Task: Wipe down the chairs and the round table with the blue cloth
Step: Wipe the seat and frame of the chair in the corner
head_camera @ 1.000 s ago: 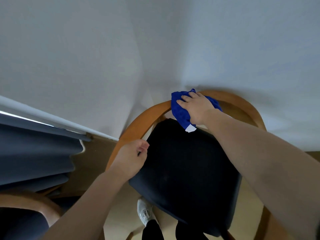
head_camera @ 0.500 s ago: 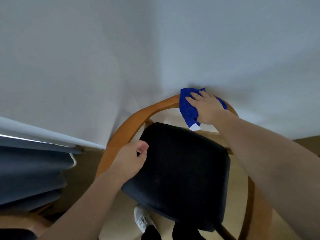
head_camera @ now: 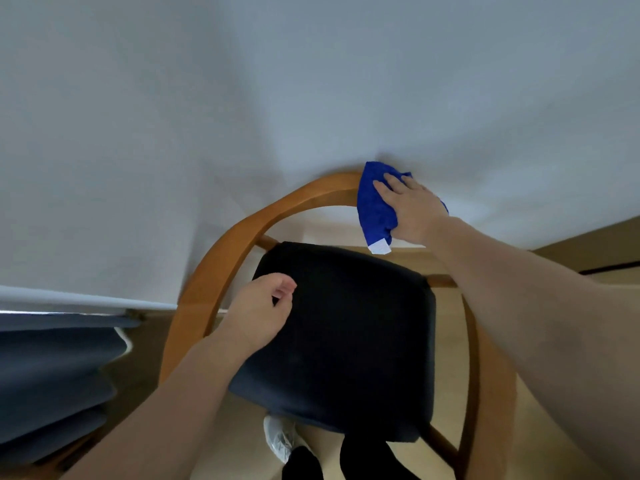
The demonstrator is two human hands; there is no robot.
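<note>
— Where's the blue cloth [head_camera: 375,206] from where you sit?

— I see it draped over the top of the chair [head_camera: 221,268] back rail, close to the white wall [head_camera: 242,98]; my right hand [head_camera: 412,211] lies flat on it, fingers [head_camera: 393,180] spread and pressing it to the wood; a white tag hangs at its lower edge

— And the left hand [head_camera: 258,317]?

— Above the near left corner of the black seat cushion [head_camera: 346,334]; its fingers curl loosely, holding nothing; a grey curtain [head_camera: 52,375] hangs at far left
</note>
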